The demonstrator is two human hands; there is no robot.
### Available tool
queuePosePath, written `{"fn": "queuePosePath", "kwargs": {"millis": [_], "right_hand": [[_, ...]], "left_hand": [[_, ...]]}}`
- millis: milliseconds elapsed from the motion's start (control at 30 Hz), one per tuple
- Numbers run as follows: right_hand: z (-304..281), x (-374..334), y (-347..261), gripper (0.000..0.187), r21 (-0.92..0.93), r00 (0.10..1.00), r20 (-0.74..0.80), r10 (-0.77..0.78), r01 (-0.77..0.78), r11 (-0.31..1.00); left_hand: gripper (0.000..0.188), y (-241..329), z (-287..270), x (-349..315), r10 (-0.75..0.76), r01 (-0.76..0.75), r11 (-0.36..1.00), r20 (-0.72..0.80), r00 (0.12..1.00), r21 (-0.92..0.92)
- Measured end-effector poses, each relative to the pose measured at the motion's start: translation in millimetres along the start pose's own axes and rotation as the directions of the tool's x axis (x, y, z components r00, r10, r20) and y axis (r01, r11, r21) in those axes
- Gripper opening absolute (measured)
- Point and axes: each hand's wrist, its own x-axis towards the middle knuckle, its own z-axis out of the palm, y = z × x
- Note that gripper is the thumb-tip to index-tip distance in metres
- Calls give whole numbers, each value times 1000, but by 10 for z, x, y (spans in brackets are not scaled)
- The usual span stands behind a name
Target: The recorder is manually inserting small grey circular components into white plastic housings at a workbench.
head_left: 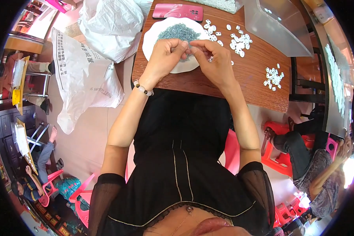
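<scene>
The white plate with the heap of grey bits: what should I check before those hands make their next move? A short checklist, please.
1. Plate resting on the table: ok, though it sits close to the table's left edge.
2. Small grey pieces heaped inside the plate: ok.
3. Left hand and right hand both at the plate: ok, fingertips close together over its near side.
4. What the fingertips pinch: cannot tell; the fingers hide it.
5. White pieces gathered in one pile: not ok, they lie in several loose groups.
6. Phone out from under the hands: ok, it lies beyond the plate.
</scene>
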Motion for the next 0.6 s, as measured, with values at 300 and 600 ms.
{"fn": "queuePosePath", "kwargs": {"millis": [300, 600], "right_hand": [[-19, -45, -85, 6, -78, 991, -28, -128, 125, 989], [-383, -313, -228, 5, -60, 996, -42, -76, 73, 996]], "left_hand": [[33, 68, 79, -58, -29, 33, 992, -36, 999, 125], [16, 197, 422, -326, -132, 134, 973, 27, 991, -187]]}}
